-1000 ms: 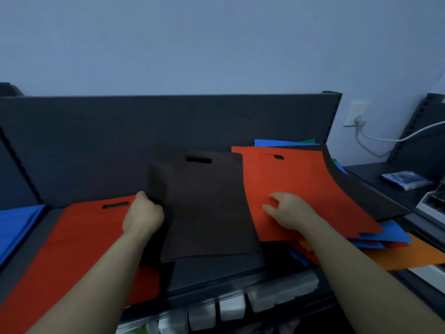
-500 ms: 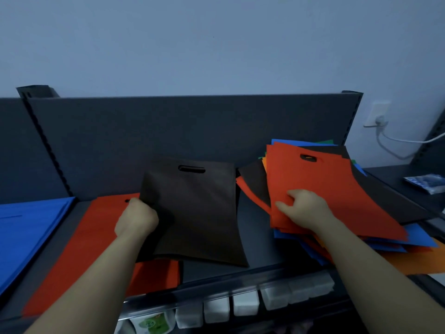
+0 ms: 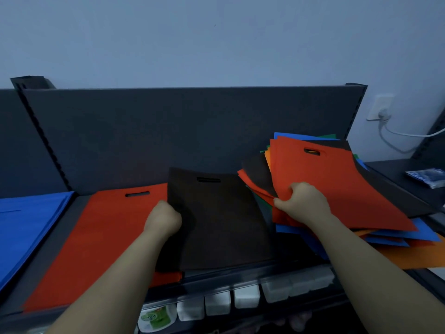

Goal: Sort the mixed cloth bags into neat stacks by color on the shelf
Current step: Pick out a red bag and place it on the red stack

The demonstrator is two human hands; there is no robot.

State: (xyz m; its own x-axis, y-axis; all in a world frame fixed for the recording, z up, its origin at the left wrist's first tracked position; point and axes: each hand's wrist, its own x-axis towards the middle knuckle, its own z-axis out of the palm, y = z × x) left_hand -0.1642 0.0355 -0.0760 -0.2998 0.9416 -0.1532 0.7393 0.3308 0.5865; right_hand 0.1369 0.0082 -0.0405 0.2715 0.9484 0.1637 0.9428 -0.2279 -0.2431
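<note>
At nine o'clock the blue stack (image 3: 29, 225) is being cropped; fingers of the left hand (image 3: 163, 220) are being hidden by the black bag (image 3: 221, 220).

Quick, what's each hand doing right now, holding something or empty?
Left hand: closed, gripping the dark bag by its left edge.
Right hand: closed, gripping the top red bag by its lower corner.

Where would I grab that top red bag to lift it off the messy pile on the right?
Probably its near left corner, coming from the front left, as the right hand does now. The top red bag rests on the mixed pile, but that corner appears raised off the bags beneath, so fingers can pinch it alone. The handle slot sits at the far end.
</note>
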